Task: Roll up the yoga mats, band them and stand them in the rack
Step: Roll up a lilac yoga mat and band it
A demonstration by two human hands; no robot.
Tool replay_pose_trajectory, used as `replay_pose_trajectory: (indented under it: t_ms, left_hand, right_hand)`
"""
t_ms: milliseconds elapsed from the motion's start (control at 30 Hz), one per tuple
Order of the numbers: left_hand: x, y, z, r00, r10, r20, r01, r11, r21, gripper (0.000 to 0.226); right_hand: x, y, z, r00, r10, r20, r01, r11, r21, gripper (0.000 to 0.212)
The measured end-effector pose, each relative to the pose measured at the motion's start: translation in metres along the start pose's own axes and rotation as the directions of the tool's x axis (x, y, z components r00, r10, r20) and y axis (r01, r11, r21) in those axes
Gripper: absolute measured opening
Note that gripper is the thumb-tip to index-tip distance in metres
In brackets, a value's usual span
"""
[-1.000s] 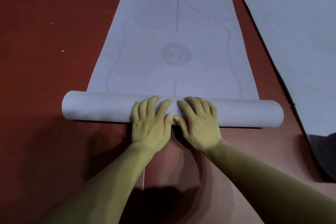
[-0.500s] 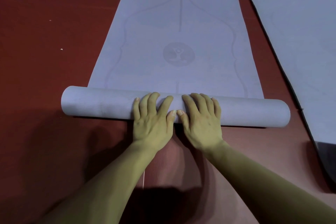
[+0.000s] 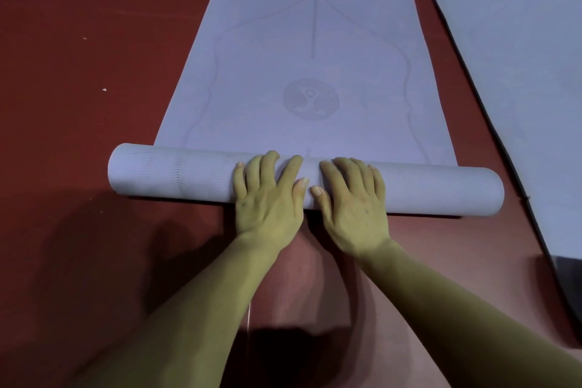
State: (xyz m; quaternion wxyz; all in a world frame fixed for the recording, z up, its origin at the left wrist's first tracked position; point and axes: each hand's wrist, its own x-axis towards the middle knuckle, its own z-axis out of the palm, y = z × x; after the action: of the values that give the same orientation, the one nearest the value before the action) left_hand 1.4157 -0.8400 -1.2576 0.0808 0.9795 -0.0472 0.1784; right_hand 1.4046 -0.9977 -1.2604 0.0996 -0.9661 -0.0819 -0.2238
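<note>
The lavender yoga mat (image 3: 310,25) lies on the red floor (image 3: 78,41), its near end wound into a thick rolled part (image 3: 434,189) that runs crosswise directly under both hands. The unrolled length stretches flat away beyond the fingertips. A round emblem (image 3: 311,98) is printed on that flat part, just past the gap between the two hands, with a thin centre line farther on. A second mat (image 3: 519,41) of the same colour lies flat well out to the right of the right hand, apart from the roll's right end, with a strip of floor between them. Nothing lies on the flat stretch ahead of the roll. The left hand (image 3: 267,198) and right hand (image 3: 352,201) rest side by side on the roll's middle, palms down, fingers straight and slightly spread over its top, thumbs pointing inward and almost meeting. Both forearms reach forward from the bottom edge, converging toward the roll.
</note>
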Motion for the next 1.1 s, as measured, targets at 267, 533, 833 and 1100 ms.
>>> replay_pose_trajectory:
  t_ms: [267,533,833,1100]
  left_hand:
    - [0.001,-0.002,0.004,1.000,0.025,-0.018,-0.025,1.000,-0.018,0.046]
    - [0.018,-0.001,0.003,1.000,0.021,0.003,-0.021,1.000,-0.021,0.045]
    - [0.024,-0.002,0.008,0.999,0.051,-0.001,-0.051,0.998,-0.028,0.044]
    - [0.035,-0.002,0.009,0.999,0.049,0.014,-0.049,0.999,-0.007,0.046]
  right_hand:
    - [0.011,0.000,0.000,1.000,0.014,0.012,-0.014,1.000,0.011,0.044]
    - [0.007,0.005,0.006,0.999,0.040,-0.011,-0.039,0.998,0.045,0.045]
    - [0.025,0.008,0.009,0.999,0.039,0.010,-0.040,0.998,0.038,0.044]
    - [0.018,0.011,0.009,1.000,0.031,-0.001,-0.031,0.996,0.089,0.043]
